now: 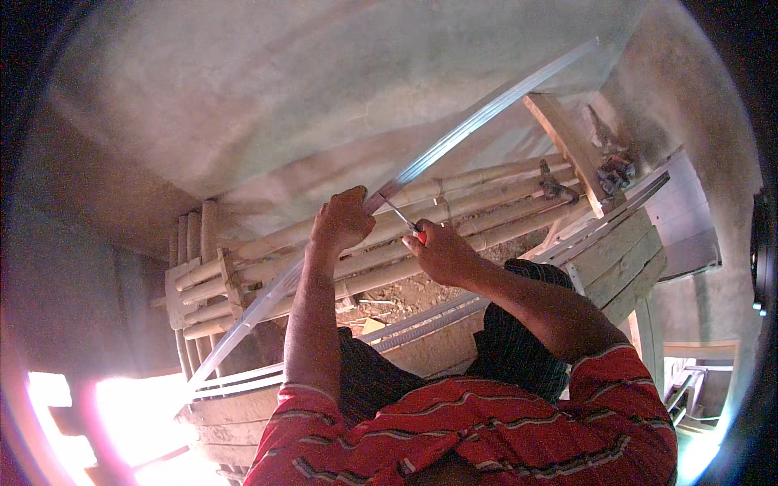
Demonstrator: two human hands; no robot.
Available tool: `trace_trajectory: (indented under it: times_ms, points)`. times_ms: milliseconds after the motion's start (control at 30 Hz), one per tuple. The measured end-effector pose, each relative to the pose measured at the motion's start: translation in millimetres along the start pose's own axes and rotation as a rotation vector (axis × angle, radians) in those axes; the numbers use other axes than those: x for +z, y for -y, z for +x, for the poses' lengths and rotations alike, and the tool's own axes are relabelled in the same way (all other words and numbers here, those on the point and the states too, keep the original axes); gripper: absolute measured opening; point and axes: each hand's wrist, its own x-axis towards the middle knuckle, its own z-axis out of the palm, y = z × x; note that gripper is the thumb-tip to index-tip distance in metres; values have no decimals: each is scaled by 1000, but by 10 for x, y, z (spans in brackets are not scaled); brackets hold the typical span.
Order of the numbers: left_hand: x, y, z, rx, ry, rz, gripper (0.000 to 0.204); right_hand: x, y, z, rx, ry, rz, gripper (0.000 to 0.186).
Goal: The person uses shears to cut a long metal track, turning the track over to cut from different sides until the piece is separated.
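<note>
A long, shiny metal channel (474, 125) runs slantwise across the view, from the lower left up to the far right. My left hand (342, 220) is closed around it near the middle. In my right hand (446, 255) is a screwdriver with a red handle (421, 237), its thin shaft pointing up and left. The screwdriver's tip meets the channel's lower edge just right of my left hand, beside a dark line across the metal. Whether the tip is inside the channel or only against it is too small to tell.
Under the channel lies a frame of round wooden poles (478, 198) with a timber post (567, 154) at its right. Wooden boards (620, 267) carry more metal strips (600, 223) to my right. Dark tools (616, 172) lie by the post. A plastered wall (267, 105) rises behind.
</note>
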Motion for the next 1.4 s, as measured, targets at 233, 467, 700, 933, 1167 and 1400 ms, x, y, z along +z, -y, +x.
trace_trajectory:
  times_ms: [233, 467, 700, 933, 1167, 1400]
  points:
    - [-242, 78, 31, -123, 397, -339, 36, -95, 200, -84, 68, 31, 90, 34]
    - [-311, -196, -127, -153, -96, -13, 39, -161, 194, 36, 25, -39, 99, 29]
    - [-151, -213, -167, -239, -314, 18, 43, -150, 222, 130, 40, -117, -27, 28]
    - [-315, -191, -182, -282, -39, -65, 42, -134, 135, 0, -36, 55, 103, 31]
    - [-292, -105, -117, -235, -5, -32, 43, -126, 159, 13, 91, 25, 82, 35]
    - [-392, -175, -153, -299, -36, -23, 45, -97, 194, 36, 108, 70, 99, 38]
